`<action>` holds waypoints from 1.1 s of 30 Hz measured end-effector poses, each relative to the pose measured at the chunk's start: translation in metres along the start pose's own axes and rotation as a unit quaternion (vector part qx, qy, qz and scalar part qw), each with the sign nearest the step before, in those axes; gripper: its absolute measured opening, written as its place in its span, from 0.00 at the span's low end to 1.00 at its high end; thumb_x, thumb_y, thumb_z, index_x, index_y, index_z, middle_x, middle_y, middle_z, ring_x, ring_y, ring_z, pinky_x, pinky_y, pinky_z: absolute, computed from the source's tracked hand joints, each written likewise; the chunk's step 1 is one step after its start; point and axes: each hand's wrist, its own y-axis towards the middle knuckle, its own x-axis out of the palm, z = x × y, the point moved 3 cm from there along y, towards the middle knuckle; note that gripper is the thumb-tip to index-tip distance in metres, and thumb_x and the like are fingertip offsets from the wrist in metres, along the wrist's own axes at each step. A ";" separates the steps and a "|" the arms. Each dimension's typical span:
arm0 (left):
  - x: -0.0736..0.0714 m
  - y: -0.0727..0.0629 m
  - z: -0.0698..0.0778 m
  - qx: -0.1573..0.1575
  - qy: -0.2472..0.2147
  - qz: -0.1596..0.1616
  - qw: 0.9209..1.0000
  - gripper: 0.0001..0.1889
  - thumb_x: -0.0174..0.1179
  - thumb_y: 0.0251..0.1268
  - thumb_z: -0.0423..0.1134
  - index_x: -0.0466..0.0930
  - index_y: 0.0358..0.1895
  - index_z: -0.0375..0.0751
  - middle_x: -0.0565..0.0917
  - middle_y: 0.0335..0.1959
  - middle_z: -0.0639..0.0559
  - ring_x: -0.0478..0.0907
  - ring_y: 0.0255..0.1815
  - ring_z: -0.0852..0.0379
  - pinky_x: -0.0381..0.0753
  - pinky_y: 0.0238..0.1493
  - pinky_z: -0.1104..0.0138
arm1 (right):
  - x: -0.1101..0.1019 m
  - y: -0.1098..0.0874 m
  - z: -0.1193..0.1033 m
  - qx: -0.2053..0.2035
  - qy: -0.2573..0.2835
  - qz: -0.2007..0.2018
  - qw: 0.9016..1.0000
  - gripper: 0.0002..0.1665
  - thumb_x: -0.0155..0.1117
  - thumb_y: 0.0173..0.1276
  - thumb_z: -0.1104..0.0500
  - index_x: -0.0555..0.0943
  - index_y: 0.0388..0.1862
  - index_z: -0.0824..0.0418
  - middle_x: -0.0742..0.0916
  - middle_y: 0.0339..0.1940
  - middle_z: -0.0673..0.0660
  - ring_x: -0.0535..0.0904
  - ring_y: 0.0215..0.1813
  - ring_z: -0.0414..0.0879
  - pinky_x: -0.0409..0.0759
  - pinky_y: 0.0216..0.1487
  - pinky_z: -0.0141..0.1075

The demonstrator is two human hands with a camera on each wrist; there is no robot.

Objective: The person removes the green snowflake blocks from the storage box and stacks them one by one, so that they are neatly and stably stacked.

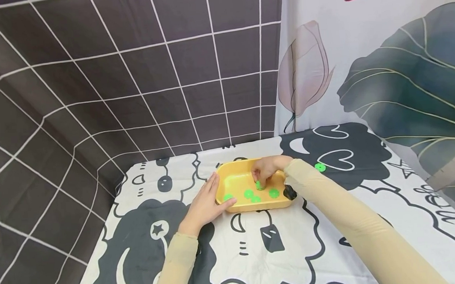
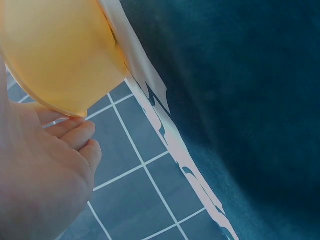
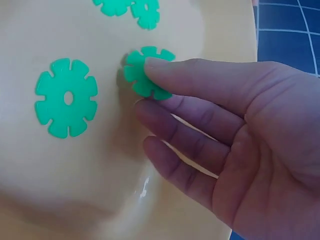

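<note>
A yellow plastic basin (image 1: 250, 208) sits on the patterned cloth. At its left end my left hand (image 1: 206, 203) holds the rim, thumb over the near side and fingers along the outer wall; the left wrist view shows the fingertips against the rim (image 2: 60, 111). Inside the basin, my right hand (image 1: 267, 167) pinches a green notched plastic disc (image 3: 134, 74) between thumb and forefinger, tilted just off the basin floor. Left of it in the right wrist view lies another flat green disc (image 3: 80, 117). Several more discs (image 1: 248, 194) lie on the basin floor.
One green disc (image 1: 319, 167) lies on the cloth (image 1: 253, 269) beyond the basin's right end. A small black object (image 1: 290, 192) shows at the basin's right corner, beside the right forearm. Dark grid-patterned fabric (image 1: 150, 77) hangs behind and to the left.
</note>
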 end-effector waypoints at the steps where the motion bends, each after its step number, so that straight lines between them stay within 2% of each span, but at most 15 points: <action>1: 0.000 0.000 0.000 0.000 0.000 0.000 1.000 0.56 0.53 0.62 0.76 0.49 0.81 0.37 0.49 0.83 0.45 0.50 0.81 0.44 0.55 0.77 0.51 | -0.001 -0.001 0.000 -0.007 0.002 0.005 1.000 0.12 0.71 0.55 0.70 0.79 0.36 0.62 0.78 0.25 0.48 0.70 0.27 0.39 0.69 0.31 0.28; 10: 0.001 -0.001 0.001 -0.010 0.003 -0.008 1.000 0.56 0.52 0.62 0.76 0.46 0.81 0.40 0.48 0.83 0.47 0.50 0.81 0.46 0.56 0.77 0.52 | -0.010 -0.007 0.000 -0.043 0.044 0.051 0.997 0.13 0.72 0.54 0.69 0.79 0.38 0.62 0.81 0.26 0.49 0.73 0.28 0.40 0.72 0.34 0.29; 19: 0.001 0.001 0.000 -0.011 0.004 -0.009 1.000 0.56 0.52 0.62 0.76 0.47 0.81 0.39 0.47 0.83 0.49 0.50 0.81 0.47 0.55 0.77 0.52 | -0.019 -0.009 0.008 -0.084 0.064 0.125 0.987 0.13 0.72 0.58 0.69 0.82 0.42 0.64 0.85 0.31 0.52 0.77 0.32 0.41 0.78 0.38 0.32; 27: 0.002 0.000 0.000 -0.007 0.001 -0.006 1.000 0.56 0.52 0.62 0.77 0.48 0.81 0.39 0.48 0.83 0.48 0.50 0.81 0.47 0.55 0.77 0.52 | -0.023 -0.016 0.011 -0.080 0.073 0.149 0.983 0.12 0.70 0.61 0.68 0.83 0.44 0.63 0.87 0.36 0.52 0.78 0.38 0.43 0.77 0.44 0.34; 33: 0.002 0.000 0.000 -0.007 0.002 -0.003 1.000 0.56 0.52 0.62 0.76 0.48 0.81 0.39 0.49 0.83 0.47 0.51 0.81 0.46 0.56 0.77 0.52 | -0.027 -0.022 0.013 -0.076 0.084 0.168 0.979 0.13 0.68 0.62 0.68 0.83 0.46 0.64 0.87 0.37 0.53 0.78 0.39 0.44 0.76 0.43 0.33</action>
